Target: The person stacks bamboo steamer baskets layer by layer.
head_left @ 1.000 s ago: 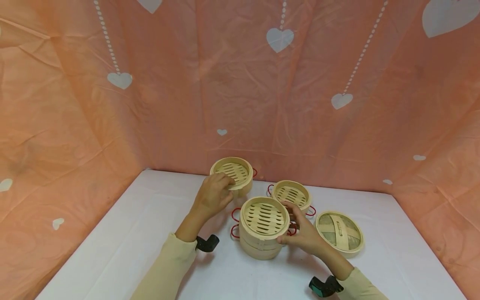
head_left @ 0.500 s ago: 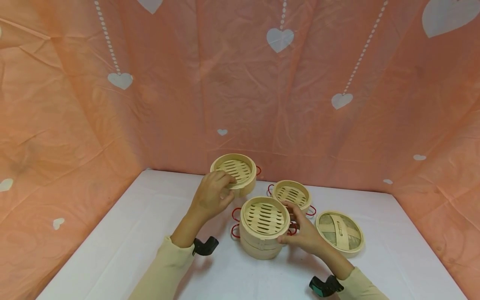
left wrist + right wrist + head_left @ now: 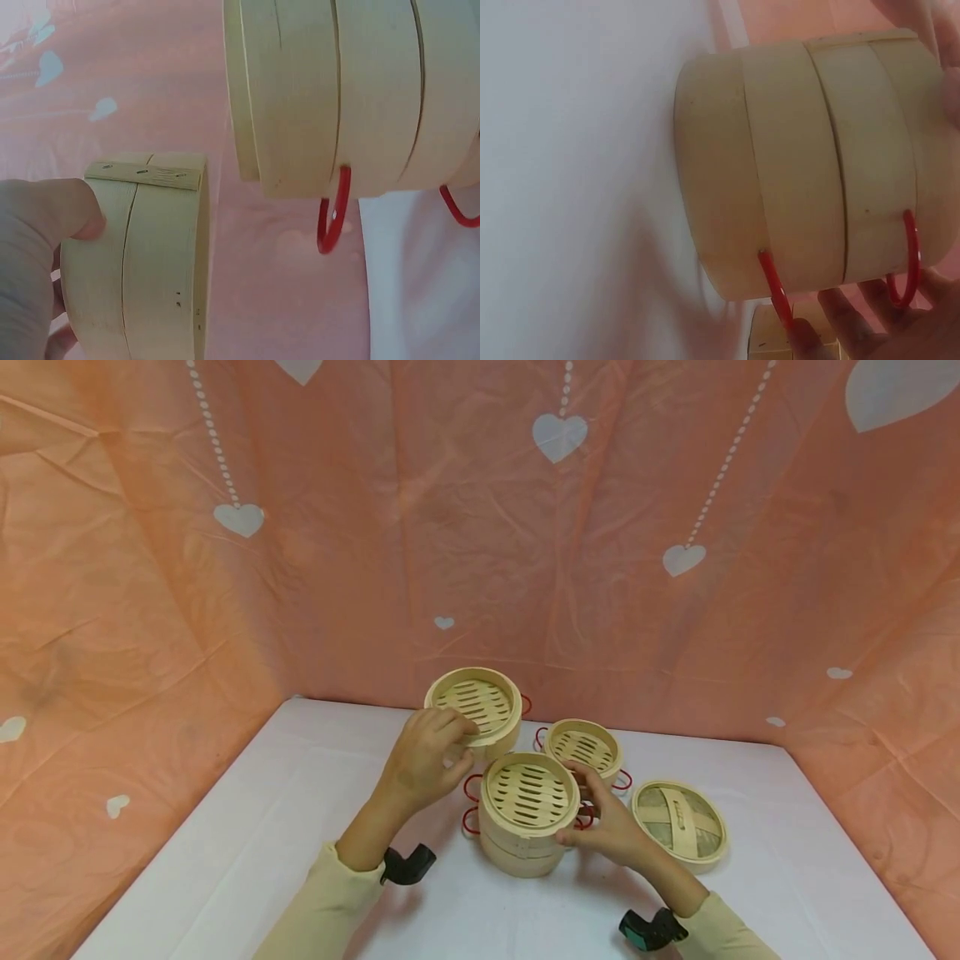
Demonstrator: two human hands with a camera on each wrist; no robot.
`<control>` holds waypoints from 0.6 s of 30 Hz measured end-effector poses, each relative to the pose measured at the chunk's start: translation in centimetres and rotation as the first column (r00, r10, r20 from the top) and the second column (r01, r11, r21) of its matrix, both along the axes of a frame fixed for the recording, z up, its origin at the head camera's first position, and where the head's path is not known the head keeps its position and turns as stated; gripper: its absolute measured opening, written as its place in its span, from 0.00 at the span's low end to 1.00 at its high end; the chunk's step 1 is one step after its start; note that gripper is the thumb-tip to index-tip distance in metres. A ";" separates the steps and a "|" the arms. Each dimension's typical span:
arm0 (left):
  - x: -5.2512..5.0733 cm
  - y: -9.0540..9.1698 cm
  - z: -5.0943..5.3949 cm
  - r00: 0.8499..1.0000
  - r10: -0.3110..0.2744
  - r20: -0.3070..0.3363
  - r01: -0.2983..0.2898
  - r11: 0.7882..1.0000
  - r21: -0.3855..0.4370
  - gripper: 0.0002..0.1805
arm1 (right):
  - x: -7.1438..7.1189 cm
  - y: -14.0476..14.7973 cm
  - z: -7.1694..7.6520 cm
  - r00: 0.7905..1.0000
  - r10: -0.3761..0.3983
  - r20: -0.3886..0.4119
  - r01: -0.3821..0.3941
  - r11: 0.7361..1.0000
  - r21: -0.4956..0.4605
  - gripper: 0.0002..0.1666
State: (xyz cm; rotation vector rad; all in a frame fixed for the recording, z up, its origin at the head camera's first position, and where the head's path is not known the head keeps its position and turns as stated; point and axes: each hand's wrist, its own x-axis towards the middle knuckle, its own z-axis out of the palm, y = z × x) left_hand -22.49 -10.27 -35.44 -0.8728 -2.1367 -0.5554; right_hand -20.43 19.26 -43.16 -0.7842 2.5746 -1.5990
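My left hand grips the near rim of a bamboo steamer basket, thumb outside. That basket is held up behind and left of a two-tier stack of bamboo steamer baskets, which stands upright on the table. In the left wrist view the gripped basket and the stack are apart. My right hand holds the stack's right side, fingers behind and thumb at the front. Red loop handles show on the stack in the right wrist view, with fingers close to them.
Another bamboo steamer basket with red handles stands just behind the stack. A round woven lid with a strap handle lies to the right. The white table ends against a pink heart-patterned cloth at the back.
My left hand has carried its steamer basket slightly to the right, nearer the stack. The basket appears a little larger. My right hand and the stack stay in place.
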 end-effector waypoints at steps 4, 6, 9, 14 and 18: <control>0.5 0.3 0.2 1.000 -0.015 -0.012 0.015 1.000 -0.005 0.11 | 0.0 0.0 0.1 1.000 0.017 0.016 -0.017 1.000 -0.016 0.59; 0.8 0.4 0.3 1.000 -0.018 -0.006 0.018 1.000 -0.005 0.11 | 0.0 0.0 0.1 1.000 0.020 0.019 -0.020 1.000 -0.016 0.59; 1.3 0.6 0.4 1.000 -0.020 0.004 0.020 1.000 -0.005 0.11 | 0.0 0.1 0.1 1.000 0.025 0.016 -0.025 1.000 -0.019 0.58; 2.0 1.0 0.3 0.999 -0.034 0.001 0.034 0.999 -0.007 0.11 | 0.0 0.2 -0.1 0.999 0.033 0.012 -0.032 0.999 -0.027 0.57; 2.5 1.2 0.0 0.999 -0.041 0.003 0.042 0.999 -0.010 0.11 | 0.1 0.3 -0.1 0.999 0.032 0.015 -0.032 0.999 -0.024 0.56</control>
